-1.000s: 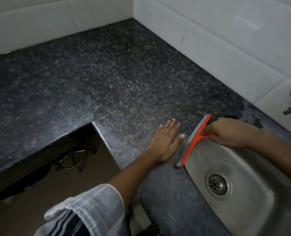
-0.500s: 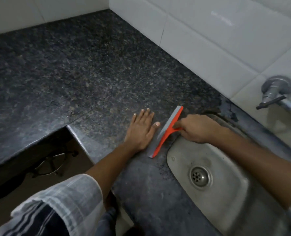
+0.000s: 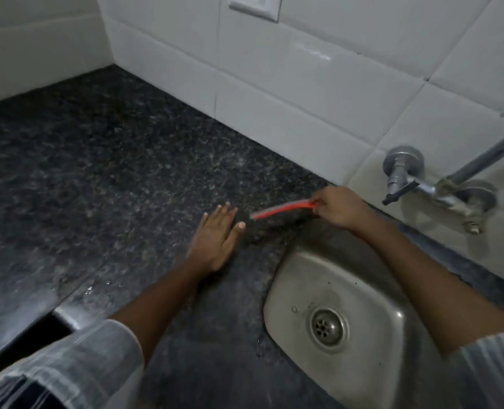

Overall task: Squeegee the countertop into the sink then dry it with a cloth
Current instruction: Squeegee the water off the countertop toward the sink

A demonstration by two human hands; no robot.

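The squeegee lies with its long axis running nearly side to side across the view, tilted a little so the end by the right hand sits higher in the picture than the free end, which points left toward the left hand. It is orange-red with a pale grey strip along its blade — blurred, so finer detail is lost. It sits over the dark speckled countertop, just beyond the far left corner of the sink and near the white tiled wall; whether the blade touches the stone I cannot tell. The right hand is closed around its right end, fingers curled. The left hand is flat on the countertop, palm down, fingers held loosely together with the thumb spread toward the squeegee's tip (close, not touching). A metal tap juts from the wall beyond the sink.
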